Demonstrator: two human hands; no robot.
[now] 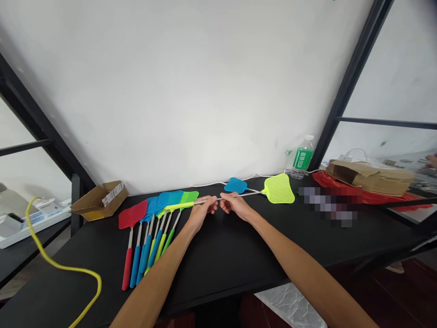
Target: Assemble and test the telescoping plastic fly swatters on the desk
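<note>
A yellow-green fly swatter [279, 189] with a metal telescopic rod lies level across both my hands above the table. My left hand [205, 207] pinches the rod near the yellow-green handle, which points left. Close beside it, my right hand [235, 205] is closed on the rod on the side toward the perforated head. Behind my right hand a blue fly swatter [236, 185] rests by the wall, its rod partly hidden. Left of my left hand several fly swatters lie in an overlapping row, among them a red one [132, 216] and a green one [189, 197], handles toward me.
The black table [218, 269] stands against a white wall. An open cardboard box [99, 200] and a yellow cable [61, 266] are at the left. A water bottle [303, 158], red cloth [368, 193] and another cardboard box [372, 176] are at the right, near a black metal frame [348, 86].
</note>
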